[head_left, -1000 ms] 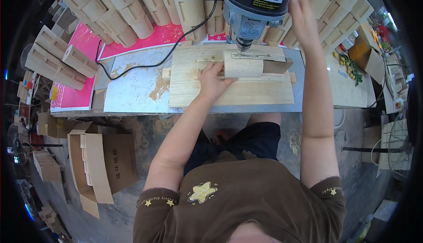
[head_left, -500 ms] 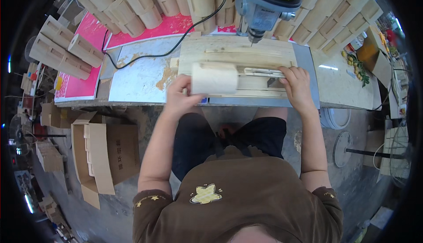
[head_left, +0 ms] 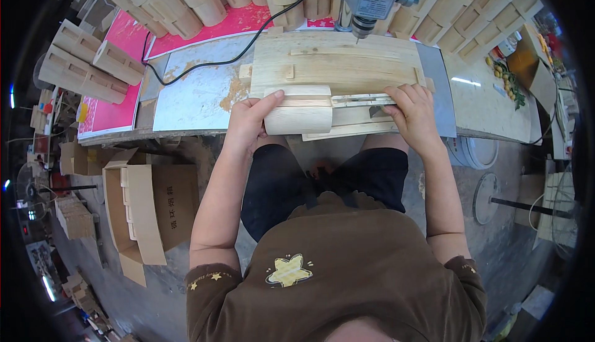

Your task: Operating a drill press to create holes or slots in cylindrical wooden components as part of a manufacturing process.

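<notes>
A pale wooden cylinder (head_left: 299, 120) with a long groove along its upper side lies at the bench's front edge. My left hand (head_left: 249, 122) is closed around its left end, thumb on top and the other fingers mostly hidden below. Against the cylinder's right end sits a slatted wooden jig (head_left: 353, 120), with thin strips and a small dark metal piece (head_left: 375, 112). My right hand (head_left: 414, 115) grips the jig's right end, fingers bent over its top. Behind both lies a flat wooden board (head_left: 347, 57), under the chuck of a bench drill (head_left: 364, 27).
Grooved wooden cylinders (head_left: 180, 10) stand stacked along the back, with more at the right (head_left: 477, 26). A black cable (head_left: 214, 64) crosses the bench at left. Below stand an open cardboard box (head_left: 158, 212) and a white bucket (head_left: 474, 153). Small fruits with leaves (head_left: 508, 84) lie at right.
The cylinder, blurred and smooth-sided before, is now still with its groove showing. My left thumb has moved onto its top. The jig now sits slanted, its near edge past the board.
</notes>
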Available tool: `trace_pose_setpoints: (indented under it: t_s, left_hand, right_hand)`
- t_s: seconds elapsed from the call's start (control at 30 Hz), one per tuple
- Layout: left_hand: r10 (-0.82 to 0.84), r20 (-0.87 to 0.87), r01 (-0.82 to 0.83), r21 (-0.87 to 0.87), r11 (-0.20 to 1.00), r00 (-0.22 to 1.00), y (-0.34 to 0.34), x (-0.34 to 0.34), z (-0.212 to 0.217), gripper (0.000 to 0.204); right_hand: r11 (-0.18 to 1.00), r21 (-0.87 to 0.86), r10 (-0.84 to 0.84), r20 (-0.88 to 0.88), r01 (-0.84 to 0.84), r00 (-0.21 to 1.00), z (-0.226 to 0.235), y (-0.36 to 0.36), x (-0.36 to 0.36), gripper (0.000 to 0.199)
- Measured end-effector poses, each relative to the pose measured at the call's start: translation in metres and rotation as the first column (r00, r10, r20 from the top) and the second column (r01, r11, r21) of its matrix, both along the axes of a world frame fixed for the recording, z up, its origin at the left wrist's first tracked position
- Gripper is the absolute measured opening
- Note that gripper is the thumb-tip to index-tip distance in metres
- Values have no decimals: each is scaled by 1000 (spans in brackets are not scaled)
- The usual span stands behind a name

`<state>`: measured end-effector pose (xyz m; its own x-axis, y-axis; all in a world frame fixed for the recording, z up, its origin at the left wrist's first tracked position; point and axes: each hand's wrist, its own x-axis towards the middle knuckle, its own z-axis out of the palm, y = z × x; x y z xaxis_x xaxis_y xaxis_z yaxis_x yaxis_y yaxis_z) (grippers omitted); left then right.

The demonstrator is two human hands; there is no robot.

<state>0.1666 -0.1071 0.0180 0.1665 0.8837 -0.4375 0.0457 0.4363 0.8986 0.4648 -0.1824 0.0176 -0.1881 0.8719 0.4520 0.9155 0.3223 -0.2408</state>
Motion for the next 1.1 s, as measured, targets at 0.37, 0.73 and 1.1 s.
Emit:
trace_pose_setpoints:
  t_s: [0.37, 0.73, 1.1]
  left_hand:
    - [-31, 69, 30, 13, 999, 997, 16, 15, -20, 39]
    - [-97, 119, 96, 13, 995, 988, 6, 49, -23, 41]
    - [39, -508, 457, 802, 385, 860, -32, 65, -67, 63]
  right_hand:
    - [997, 43, -71, 13, 70, 997, -1, 4, 10, 29]
    - [998, 33, -58, 6, 58, 998, 0, 5, 10, 29]
    - [998, 21, -65, -74, 67, 995, -2, -4, 11, 80]
